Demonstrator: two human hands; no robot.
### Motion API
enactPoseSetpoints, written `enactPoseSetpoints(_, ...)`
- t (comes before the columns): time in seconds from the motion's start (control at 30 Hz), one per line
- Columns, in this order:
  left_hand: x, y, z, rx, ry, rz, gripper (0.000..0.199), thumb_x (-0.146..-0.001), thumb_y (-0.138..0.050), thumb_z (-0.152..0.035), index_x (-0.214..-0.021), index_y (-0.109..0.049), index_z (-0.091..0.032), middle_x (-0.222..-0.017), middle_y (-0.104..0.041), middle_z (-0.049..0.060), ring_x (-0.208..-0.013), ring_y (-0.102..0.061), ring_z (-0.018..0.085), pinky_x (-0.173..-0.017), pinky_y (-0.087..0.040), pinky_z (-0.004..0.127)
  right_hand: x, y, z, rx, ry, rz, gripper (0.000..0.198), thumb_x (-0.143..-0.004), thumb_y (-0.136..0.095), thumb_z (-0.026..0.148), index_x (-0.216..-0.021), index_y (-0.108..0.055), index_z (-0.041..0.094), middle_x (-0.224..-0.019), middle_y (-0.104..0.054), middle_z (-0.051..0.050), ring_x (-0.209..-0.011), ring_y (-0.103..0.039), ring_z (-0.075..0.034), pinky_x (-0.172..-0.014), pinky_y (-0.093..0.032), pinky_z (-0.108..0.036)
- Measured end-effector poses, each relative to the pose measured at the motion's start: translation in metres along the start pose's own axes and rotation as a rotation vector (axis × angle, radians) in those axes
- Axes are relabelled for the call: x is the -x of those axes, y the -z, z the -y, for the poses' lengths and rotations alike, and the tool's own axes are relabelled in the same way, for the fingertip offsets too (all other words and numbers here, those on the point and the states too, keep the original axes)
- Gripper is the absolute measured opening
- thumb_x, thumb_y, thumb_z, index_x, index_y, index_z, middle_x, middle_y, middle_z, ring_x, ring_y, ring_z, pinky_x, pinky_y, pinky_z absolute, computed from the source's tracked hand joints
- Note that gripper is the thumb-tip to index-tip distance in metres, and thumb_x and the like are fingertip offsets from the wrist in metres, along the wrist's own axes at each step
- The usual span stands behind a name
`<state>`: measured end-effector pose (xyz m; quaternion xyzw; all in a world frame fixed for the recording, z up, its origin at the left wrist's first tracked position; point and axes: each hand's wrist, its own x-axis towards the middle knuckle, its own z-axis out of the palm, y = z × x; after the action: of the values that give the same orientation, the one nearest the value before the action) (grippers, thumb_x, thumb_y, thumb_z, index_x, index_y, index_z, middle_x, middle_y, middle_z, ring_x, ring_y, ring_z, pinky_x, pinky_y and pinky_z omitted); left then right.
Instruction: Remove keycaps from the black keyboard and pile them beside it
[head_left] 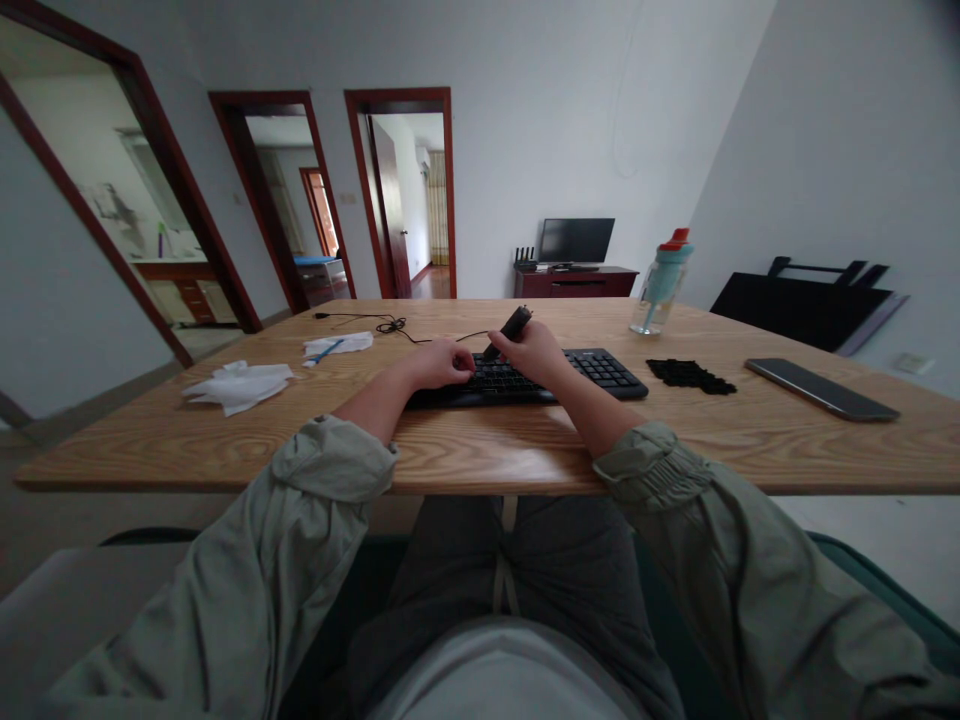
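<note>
A black keyboard [604, 372] lies on the wooden table before me, its left part partly covered by my hands. My right hand [534, 352] is closed round a dark stick-like tool [514, 325], held at a slant over the keyboard with its upper end pointing up and right. The tool's exact kind does not show. Beside its lower end, my left hand [442, 363] rests at the keyboard with thumb and fingers pinched together. Anything between those fingertips is too small to make out. Small black pieces that look like keycaps [690, 375] lie in a cluster right of the keyboard.
Crumpled white tissue [241, 386] and a folded tissue [349, 343] with a thin blue stick [324, 353] lie to the left. A black cable [391, 325] coils behind. On the right are a water bottle [661, 285] and a grey phone-like slab [821, 388]. The table's front edge [495, 488] is near me.
</note>
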<state>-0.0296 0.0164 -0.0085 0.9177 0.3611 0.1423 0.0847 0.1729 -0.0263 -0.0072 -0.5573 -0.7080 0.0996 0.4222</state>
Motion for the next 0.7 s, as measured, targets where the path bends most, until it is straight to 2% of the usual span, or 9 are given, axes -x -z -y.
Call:
enactPoseSetpoints(0.4, -0.005, -0.008, 0.006, -0.139, -0.11, -0.016, 0.021, -0.084, -0.06, -0.026, -0.096, -0.076, -0.022, -0.094, -0.075, 0.002, -0.083, -0.066, 0.015, -0.079, -0.046, 0.024, -0.003, -0.001, -0.007, 0.057, 0.018, 0.001, 0.04, -0.087, -0.056, 0.05, -0.067, -0.06, 0.016, -0.066, -0.066, -0.006, -0.062, -0.056, -0.016, -0.056, -0.034, -0.027)
enactPoseSetpoints(0.53, -0.004, -0.006, 0.0, -0.175, -0.099, -0.009, 0.02, -0.084, -0.059, -0.027, -0.094, -0.076, -0.023, -0.095, -0.075, 0.001, -0.084, -0.066, 0.015, -0.078, -0.046, 0.024, 0.004, 0.002, -0.009, 0.018, 0.119, 0.055, 0.037, -0.087, -0.055, 0.049, -0.068, -0.059, 0.017, -0.064, -0.06, -0.003, -0.062, -0.051, -0.014, -0.057, -0.033, -0.027)
enactPoseSetpoints(0.7, 0.0, -0.004, -0.007, -0.249, -0.113, 0.012, 0.021, -0.085, -0.057, -0.028, -0.093, -0.075, -0.023, -0.093, -0.075, 0.001, -0.081, -0.065, 0.015, -0.074, -0.044, 0.024, 0.018, 0.012, -0.008, -0.072, 0.259, 0.167, 0.027, -0.087, -0.058, 0.043, -0.088, -0.063, 0.017, -0.074, -0.062, -0.002, -0.067, -0.052, -0.015, -0.065, -0.04, -0.028)
